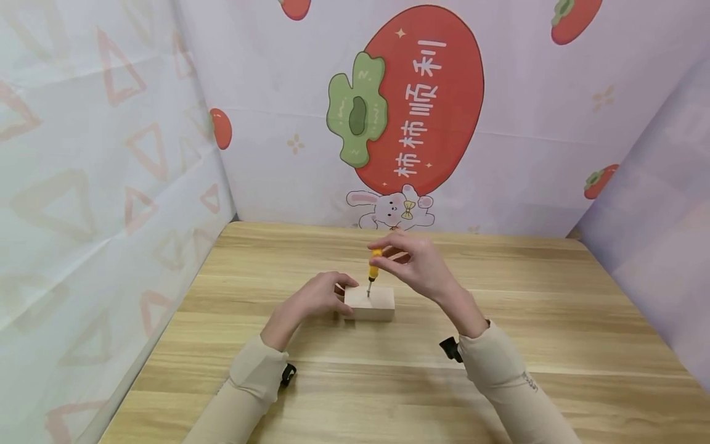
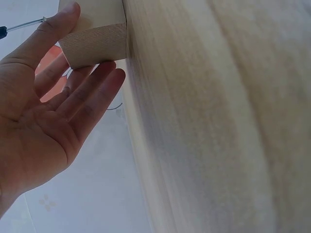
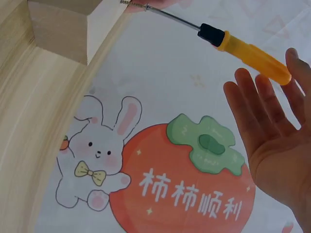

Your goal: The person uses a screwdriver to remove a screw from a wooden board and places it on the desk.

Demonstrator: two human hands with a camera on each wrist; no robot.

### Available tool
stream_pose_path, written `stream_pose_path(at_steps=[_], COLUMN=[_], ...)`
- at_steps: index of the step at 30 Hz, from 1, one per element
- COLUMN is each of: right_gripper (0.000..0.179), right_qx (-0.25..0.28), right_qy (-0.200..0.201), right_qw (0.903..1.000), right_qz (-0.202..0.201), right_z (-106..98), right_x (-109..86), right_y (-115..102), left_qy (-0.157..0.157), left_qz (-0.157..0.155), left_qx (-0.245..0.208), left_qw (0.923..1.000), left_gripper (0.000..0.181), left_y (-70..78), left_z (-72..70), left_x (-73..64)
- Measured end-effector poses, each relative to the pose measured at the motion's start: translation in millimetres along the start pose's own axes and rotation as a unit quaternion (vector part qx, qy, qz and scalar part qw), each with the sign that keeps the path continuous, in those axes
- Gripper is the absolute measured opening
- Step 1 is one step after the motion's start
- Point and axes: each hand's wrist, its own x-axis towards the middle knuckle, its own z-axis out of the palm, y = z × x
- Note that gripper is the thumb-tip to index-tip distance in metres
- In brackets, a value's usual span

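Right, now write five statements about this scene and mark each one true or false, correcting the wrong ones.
1. The right hand holds the screwdriver by its yellow handle. True.
2. The left hand grips the screwdriver's shaft. False: it holds one end of the wooden block.
3. A screw stands between the screwdriver's tip and the wooden block. True.
4. The screwdriver lies flat on the table. False: it is held nearly upright above the block's top face.
5. The printed rabbit wears a yellow bow tie. True.

Block (image 1: 383,302) on tbl (image 1: 360,382), screw (image 3: 133,4) prob. in it
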Motion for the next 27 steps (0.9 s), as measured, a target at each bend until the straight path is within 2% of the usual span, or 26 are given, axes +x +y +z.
stream_pose_path(at_steps=[4, 8, 15, 21, 27], right_gripper=[0.022, 0.023, 0.018, 0.019, 0.022], right_qx=[-0.033, -0.044, -0.021, 0.018, -0.003], right_qy=[0.027, 0.031, 0.029, 0.001, 0.02], right_qw=[0.9991, 0.9985, 0.9993, 0.9998, 0.9994], right_qz=[0.004, 0.014, 0.004, -0.011, -0.029], right_z=[5, 8, 9, 9, 14], right_x=[0.7, 3.8, 4.1, 1.6, 0.7], right_y=[-6, -7, -7, -4, -2], left_qy=[-0.001, -0.001, 0.001, 0.002, 0.003], left_qz=[-0.001, -0.001, 0.0, -0.002, -0.005], left_qx=[0.001, 0.006, 0.007, -0.002, 0.004], left_qw=[1.0, 1.0, 1.0, 1.0, 1.0], left_gripper=[0.058, 0.058, 0.057, 0.056, 0.056], left_y=[-0.7, -0.7, -0.7, 2.9, 2.2], left_z=[-0.1, -0.8, -1.5, -2.4, -1.6], left_x=[0.1, -0.5, 0.2, -0.1, -0.6])
